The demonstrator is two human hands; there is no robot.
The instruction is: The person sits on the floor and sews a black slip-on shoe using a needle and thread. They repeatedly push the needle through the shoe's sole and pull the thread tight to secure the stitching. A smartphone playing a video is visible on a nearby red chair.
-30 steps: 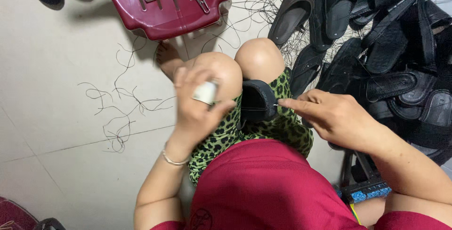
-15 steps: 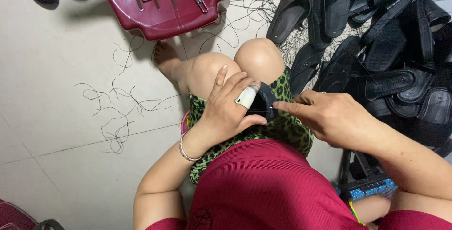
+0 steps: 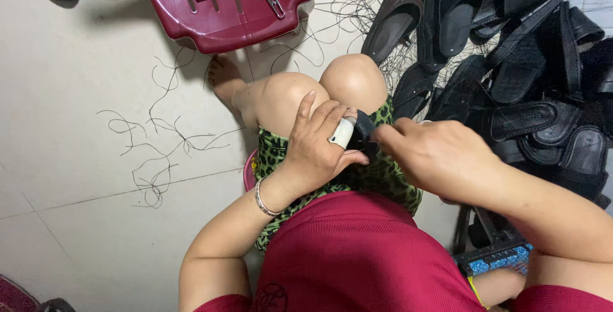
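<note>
A black sandal piece (image 3: 364, 134) rests on my lap, over the green leopard-print shorts. My left hand (image 3: 316, 146) grips it from the left; a white wrap covers one finger (image 3: 341, 133) and a silver bracelet circles the wrist. My right hand (image 3: 437, 159) comes in from the right, its fingertips pinched at the piece's right edge. Whether they hold a needle or thread is hidden. My bare knees rise just beyond both hands.
A dark red plastic stool (image 3: 223, 5) stands ahead, carrying pliers and small flat items. Loose black threads (image 3: 153, 159) are scattered on the pale floor at left. A pile of black sandals (image 3: 511, 63) fills the right side. A blue patterned object (image 3: 495, 261) lies under my right arm.
My left hand came down from above the knee and turned, closing around the sandal piece. My right hand slid left and closed in on the piece.
</note>
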